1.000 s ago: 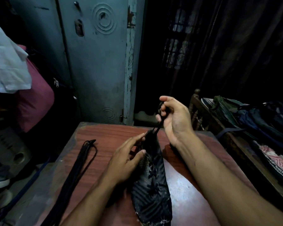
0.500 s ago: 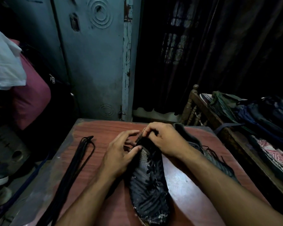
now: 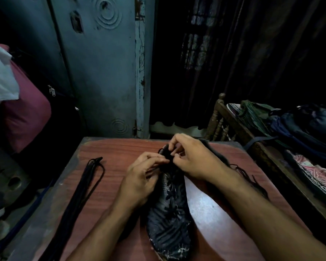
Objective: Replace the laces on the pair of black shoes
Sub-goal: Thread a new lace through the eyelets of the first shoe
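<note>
My left hand [image 3: 139, 178] holds the shoe [image 3: 169, 208] still on the table [image 3: 111, 166] while my right hand [image 3: 192, 157] pinches the lace at its top, so I can work it through.

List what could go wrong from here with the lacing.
Both hands, left hand and right hand, work the top of the black shoe in dim light, so an eyelet might be missed. The second shoe lies under the right forearm and could get nudged. The spare laces run toward the table edge and might slide off.
</note>
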The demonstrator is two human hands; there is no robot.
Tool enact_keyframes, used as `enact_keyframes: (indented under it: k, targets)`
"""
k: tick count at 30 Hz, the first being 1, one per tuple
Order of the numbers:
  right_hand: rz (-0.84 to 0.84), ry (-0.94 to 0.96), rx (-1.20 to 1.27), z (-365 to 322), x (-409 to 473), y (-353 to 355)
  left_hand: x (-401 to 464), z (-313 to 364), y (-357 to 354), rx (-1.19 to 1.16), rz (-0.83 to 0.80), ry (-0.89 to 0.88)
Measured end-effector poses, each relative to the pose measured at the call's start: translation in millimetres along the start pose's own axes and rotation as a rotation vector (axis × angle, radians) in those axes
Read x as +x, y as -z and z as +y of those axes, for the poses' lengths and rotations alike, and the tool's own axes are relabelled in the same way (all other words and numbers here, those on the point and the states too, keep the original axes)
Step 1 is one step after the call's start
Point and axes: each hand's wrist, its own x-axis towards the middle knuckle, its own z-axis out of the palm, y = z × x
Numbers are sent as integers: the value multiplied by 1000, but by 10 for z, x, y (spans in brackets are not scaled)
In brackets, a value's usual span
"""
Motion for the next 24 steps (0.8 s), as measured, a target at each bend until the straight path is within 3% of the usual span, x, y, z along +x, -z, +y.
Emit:
enact_keyframes:
  k: [6, 9, 12, 16, 24]
  targets:
    - [-18, 39, -91, 179, -182, -259, -22, 12, -70, 239, 11, -138]
    - [88, 41, -94, 201, -219, -317, -34, -6, -110, 279, -64, -183]
    - [217, 43, 56, 219, -283, -309, -59, -32, -136, 383, -168, -206]
    - [151, 99, 28, 342, -441, -305, -38, -39, -131, 480, -233, -165]
    - [96, -16, -17, 286, -124, -266, 105, 133, -283, 326, -44, -69]
